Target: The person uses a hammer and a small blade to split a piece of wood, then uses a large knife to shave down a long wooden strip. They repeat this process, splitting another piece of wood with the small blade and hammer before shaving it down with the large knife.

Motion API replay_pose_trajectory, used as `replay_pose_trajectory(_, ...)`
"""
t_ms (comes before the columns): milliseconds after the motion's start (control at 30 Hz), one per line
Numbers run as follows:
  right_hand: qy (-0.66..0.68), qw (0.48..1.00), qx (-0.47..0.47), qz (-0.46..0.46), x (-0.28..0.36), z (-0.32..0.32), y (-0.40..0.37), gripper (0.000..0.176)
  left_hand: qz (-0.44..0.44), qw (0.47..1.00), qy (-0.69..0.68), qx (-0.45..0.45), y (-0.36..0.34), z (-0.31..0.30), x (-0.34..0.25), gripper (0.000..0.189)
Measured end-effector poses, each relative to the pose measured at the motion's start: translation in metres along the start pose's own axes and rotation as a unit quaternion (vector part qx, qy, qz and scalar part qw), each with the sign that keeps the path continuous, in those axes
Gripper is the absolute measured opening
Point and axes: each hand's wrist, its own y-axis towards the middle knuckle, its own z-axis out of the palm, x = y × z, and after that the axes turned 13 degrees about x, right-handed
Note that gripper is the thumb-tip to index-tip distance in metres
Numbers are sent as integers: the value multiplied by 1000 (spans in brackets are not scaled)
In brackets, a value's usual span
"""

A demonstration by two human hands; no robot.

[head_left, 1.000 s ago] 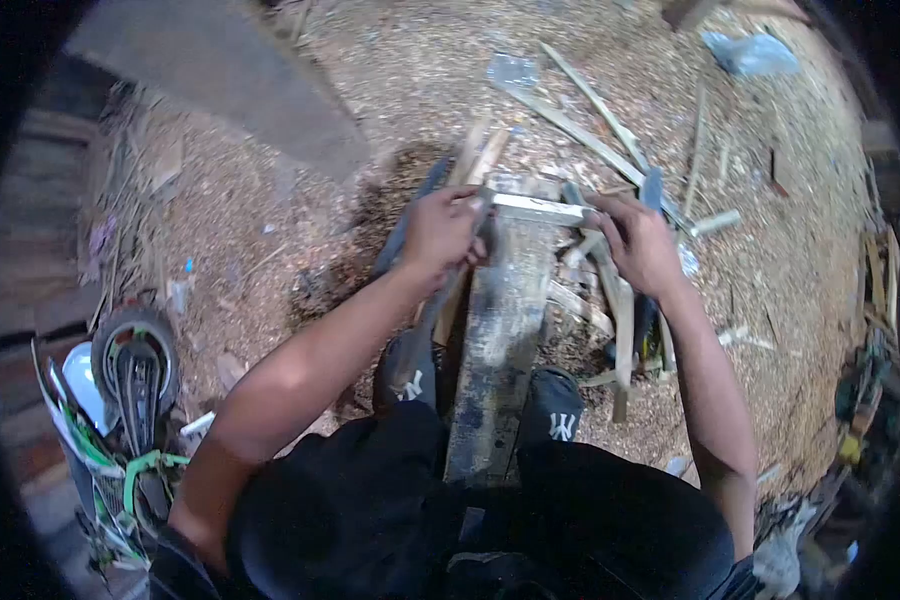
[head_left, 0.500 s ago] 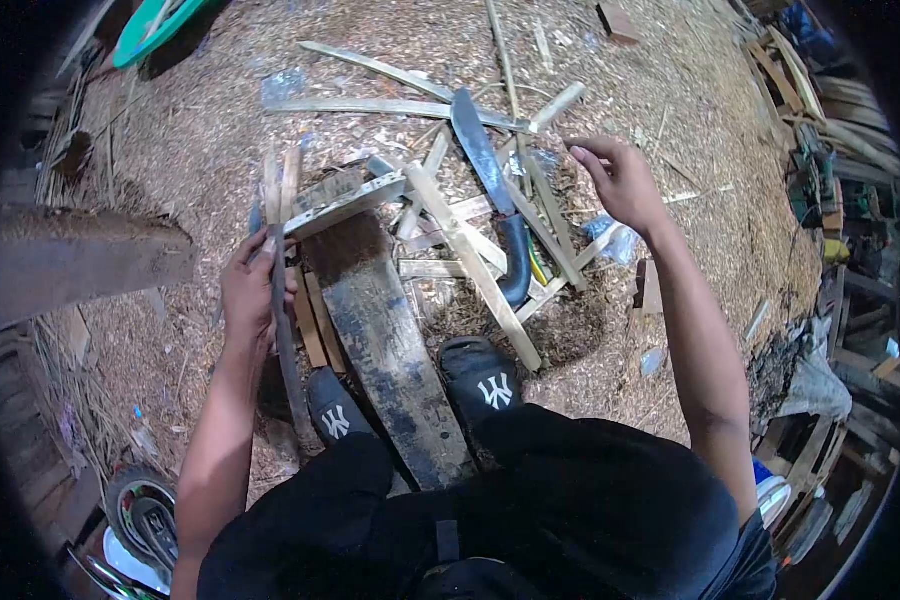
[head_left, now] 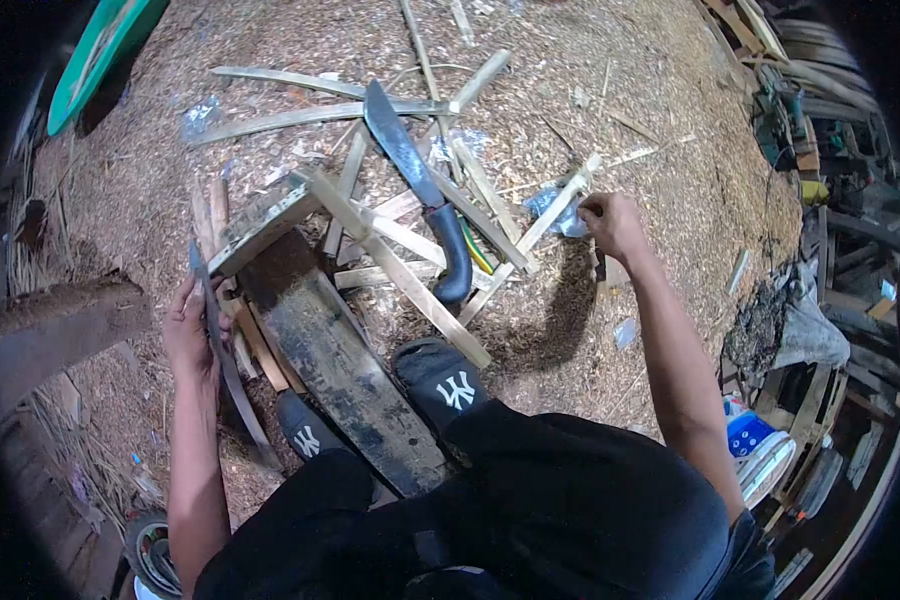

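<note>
My left hand (head_left: 192, 335) is wrapped around a long, thin dark strip (head_left: 232, 385), whose material I cannot make out. The strip's upper end is beside the end of a wooden crosspiece (head_left: 267, 230) on a worn wooden bench (head_left: 335, 365) between my feet. My right hand (head_left: 615, 232), fingers curled together, hovers just right of a crumpled clear plastic bag (head_left: 555, 212); whatever is between its fingertips is hidden. A machete (head_left: 410, 155) with a black handle lies between my hands on several pale wood strips (head_left: 400, 270).
Wood shavings (head_left: 590, 390) cover the ground. A thick beam (head_left: 60, 325) juts in from the left. A green object (head_left: 100, 65) is at the upper left, a wheel (head_left: 153, 550) at the lower left. Piled wood and a blue-and-white container (head_left: 760, 445) line the right side.
My right hand has come down toward the plastic bag, and its fingers have closed. My left hand still holds the dark strip. The whole view has shifted, moving the machete leftward in it.
</note>
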Motion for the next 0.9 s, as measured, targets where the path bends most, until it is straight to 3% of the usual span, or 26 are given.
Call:
replay_pose_trajectory(100, 26, 995, -34, 89, 3, 7, -8, 21, 5, 1000, -2, -11, -4, 4, -4, 39)
replay_pose_trajectory(167, 68, 995, -25, 75, -7, 20, -7, 20, 8, 1000, 7, 5, -2, 1, -2, 39)
replay_pose_trajectory(233, 74, 993, -86, -39, -5, 31, -6, 18, 2, 1000, 2, -3, -3, 3, -4, 39)
replay_pose_trajectory(400, 26, 972, -221, -72, 11, 30, -5, 15, -10, 1000, 9, -20, -8, 13, -11, 39)
replay_pose_trajectory(467, 35, 937, -283, -203, 13, 27, 8, 13, -14, 999, 12, -28, -8, 13, -12, 38)
replay_pose_trajectory(500, 35, 937, -282, -204, 14, 27, 13, 13, -12, 1000, 11, -22, -8, 13, -12, 38)
replay_pose_trajectory(600, -46, 981, -143, -125, 17, 20, 28, 17, -8, 1000, 5, -14, -6, 9, -8, 37)
replay_pose_trajectory(800, -171, 977, -127, -3, 44, 28, 29, 23, -8, 1000, 1, -18, -9, 16, -13, 34)
replay_pose_trajectory(900, -149, 977, -149, 37, 42, 41, 35, 23, -10, 1000, -3, -14, -9, 14, -11, 34)
